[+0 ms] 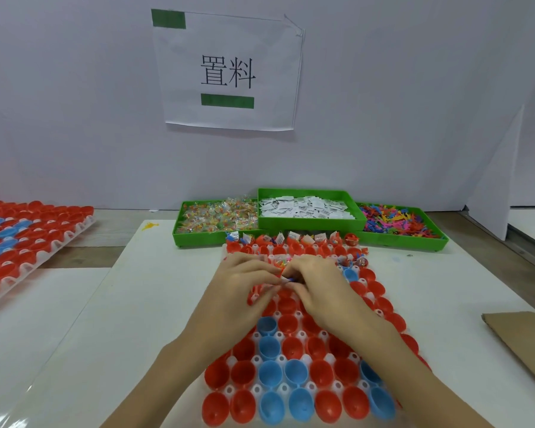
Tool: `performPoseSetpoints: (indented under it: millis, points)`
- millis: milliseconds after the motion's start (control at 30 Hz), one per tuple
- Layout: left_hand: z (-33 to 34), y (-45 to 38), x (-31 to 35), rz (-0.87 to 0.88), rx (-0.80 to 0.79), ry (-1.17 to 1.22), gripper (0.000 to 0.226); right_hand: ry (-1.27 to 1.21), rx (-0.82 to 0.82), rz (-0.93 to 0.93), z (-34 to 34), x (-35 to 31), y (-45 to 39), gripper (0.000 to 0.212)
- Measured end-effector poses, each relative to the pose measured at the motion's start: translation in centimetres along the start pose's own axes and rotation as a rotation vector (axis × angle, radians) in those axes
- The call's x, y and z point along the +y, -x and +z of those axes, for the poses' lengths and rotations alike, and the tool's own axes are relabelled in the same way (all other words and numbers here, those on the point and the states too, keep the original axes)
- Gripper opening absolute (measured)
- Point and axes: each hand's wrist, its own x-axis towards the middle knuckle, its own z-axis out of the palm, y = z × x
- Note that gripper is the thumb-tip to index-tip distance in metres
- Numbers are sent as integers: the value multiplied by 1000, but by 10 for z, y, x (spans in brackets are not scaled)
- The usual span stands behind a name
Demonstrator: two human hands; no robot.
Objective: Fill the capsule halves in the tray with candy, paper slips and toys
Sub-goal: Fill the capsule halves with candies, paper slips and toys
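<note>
A white tray (303, 389) of red and blue capsule halves lies in front of me. The far row holds paper slips and candy; the near rows look hollow. My left hand (244, 282) and my right hand (318, 285) meet over the tray's upper middle, fingertips together, pinching a small blue toy piece (291, 278). Behind the tray stand three green bins: wrapped candy (220, 217), white paper slips (306, 206) and colourful plastic toys (396, 222).
A second tray of red and blue capsule halves (22, 239) lies at the far left. A sheet of cardboard (525, 344) sits at the right edge. A paper sign (229, 72) hangs on the white wall behind.
</note>
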Motion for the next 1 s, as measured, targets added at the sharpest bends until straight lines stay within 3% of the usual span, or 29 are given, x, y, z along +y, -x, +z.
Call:
performPoseSetpoints:
  millis: [367, 700, 867, 1000]
  points:
    - [6, 6, -8, 90, -129, -250, 22, 130, -65, -27, 14, 9, -5, 23]
    - [5, 9, -5, 122, -237, -407, 43, -138, 13, 24, 3, 13, -7, 12]
    - [-4, 6, -5, 168, -256, -551, 36, -156, 37, 24, 5, 13, -5, 4]
    - [-4, 4, -4, 160, -211, -466, 42, -172, 44, 46, 4, 13, -6, 10]
